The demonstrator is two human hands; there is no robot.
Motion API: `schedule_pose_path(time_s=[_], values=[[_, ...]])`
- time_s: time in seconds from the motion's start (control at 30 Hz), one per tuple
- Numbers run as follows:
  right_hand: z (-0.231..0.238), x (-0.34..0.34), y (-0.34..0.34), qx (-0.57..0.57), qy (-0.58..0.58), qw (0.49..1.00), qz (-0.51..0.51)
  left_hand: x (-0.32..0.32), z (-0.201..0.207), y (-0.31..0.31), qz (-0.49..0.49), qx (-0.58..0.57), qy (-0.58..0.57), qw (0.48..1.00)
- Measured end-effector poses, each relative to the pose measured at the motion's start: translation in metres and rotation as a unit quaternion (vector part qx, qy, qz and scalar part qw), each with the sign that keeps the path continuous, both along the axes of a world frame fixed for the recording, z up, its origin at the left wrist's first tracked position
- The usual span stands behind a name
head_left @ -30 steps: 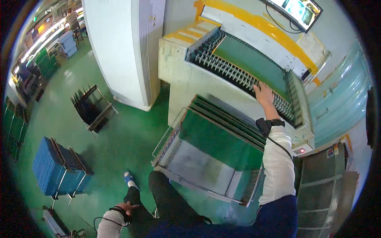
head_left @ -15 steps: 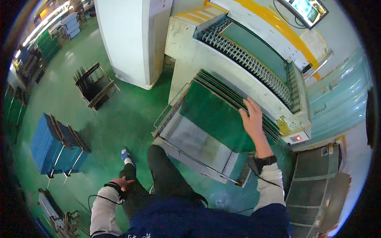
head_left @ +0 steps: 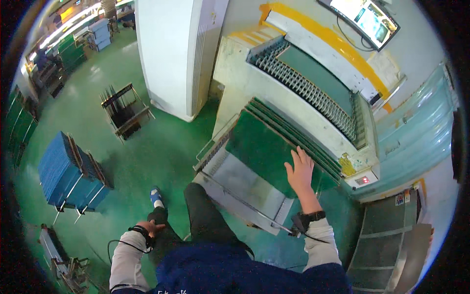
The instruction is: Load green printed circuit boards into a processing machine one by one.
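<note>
Glossy green floor (head_left: 161, 147) spreads through a workshop, where a tall white box-shaped cabinet (head_left: 164, 54) stands beside a cream-coloured machine (head_left: 289, 100) with rows of pale ridged rollers (head_left: 306, 84). On those rollers lies a flat dark-green rectangular board (head_left: 320, 76), and a black-framed monitor (head_left: 364, 20) hangs above on the wall.

Close in front of the machine sits a grey metal slotted rack (head_left: 245, 177). Several thin green rectangular panels (head_left: 262, 144) stand on edge in it, slanted and grouped toward the machine side, leaving the pale base bare nearer the person.

From the lower right, the right forearm reaches forward and slightly leftward, white-sleeved, with a black band (head_left: 312, 216) at the wrist. The right hand (head_left: 300, 175) is over the face of the nearest panel, back upward, its fingers extended and the thumb spread wide to the left; it grips nothing, and whether it touches the panel cannot be told.

The left arm is bent low, its hand turned inward at the left thigh. The left hand (head_left: 152, 227) is small and partly hidden, so how far its fingers close cannot be told.

Farther left, blue rectangular panels (head_left: 61, 171) stand packed in a metal frame.
</note>
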State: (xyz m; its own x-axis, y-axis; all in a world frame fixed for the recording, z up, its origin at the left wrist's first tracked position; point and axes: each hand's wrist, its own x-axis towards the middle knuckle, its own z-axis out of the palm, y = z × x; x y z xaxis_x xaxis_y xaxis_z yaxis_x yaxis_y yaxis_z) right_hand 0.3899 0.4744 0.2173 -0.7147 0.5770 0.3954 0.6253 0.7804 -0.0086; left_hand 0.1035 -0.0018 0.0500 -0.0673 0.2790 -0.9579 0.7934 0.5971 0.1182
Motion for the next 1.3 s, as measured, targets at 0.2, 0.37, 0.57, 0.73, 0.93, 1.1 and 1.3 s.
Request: schedule_pose_path(time_s=[0.2,0.37,0.57,0.73,0.93,1.1,1.3], values=[[0.008,-0.011,-0.038,0.044,-0.012,0.999,-0.009,-0.01,-0.065,-0.032,0.119,-0.012,0.042,0.992],[0.013,-0.009,-0.029,0.018,0.057,0.998,-0.014,0.0,-0.01,-0.023,-0.018,0.091,-0.008,0.996],[0.007,-0.023,0.014,-0.015,0.059,0.998,-0.014,-0.018,-0.121,-0.051,0.298,0.05,0.047,0.952],[0.001,-0.033,0.015,-0.119,-0.021,0.99,-0.073,-0.01,-0.062,-0.038,0.114,0.038,0.047,0.992],[0.002,-0.035,0.038,-0.136,-0.095,0.984,-0.071,-0.004,-0.02,-0.027,0.061,0.055,0.034,0.996],[0.0,-0.035,0.054,-0.156,-0.115,0.979,-0.069,-0.011,-0.053,-0.032,0.083,0.06,0.052,0.993],[-0.001,-0.053,0.055,-0.155,-0.098,0.98,-0.078,-0.007,-0.142,-0.078,0.098,0.197,0.13,0.967]])
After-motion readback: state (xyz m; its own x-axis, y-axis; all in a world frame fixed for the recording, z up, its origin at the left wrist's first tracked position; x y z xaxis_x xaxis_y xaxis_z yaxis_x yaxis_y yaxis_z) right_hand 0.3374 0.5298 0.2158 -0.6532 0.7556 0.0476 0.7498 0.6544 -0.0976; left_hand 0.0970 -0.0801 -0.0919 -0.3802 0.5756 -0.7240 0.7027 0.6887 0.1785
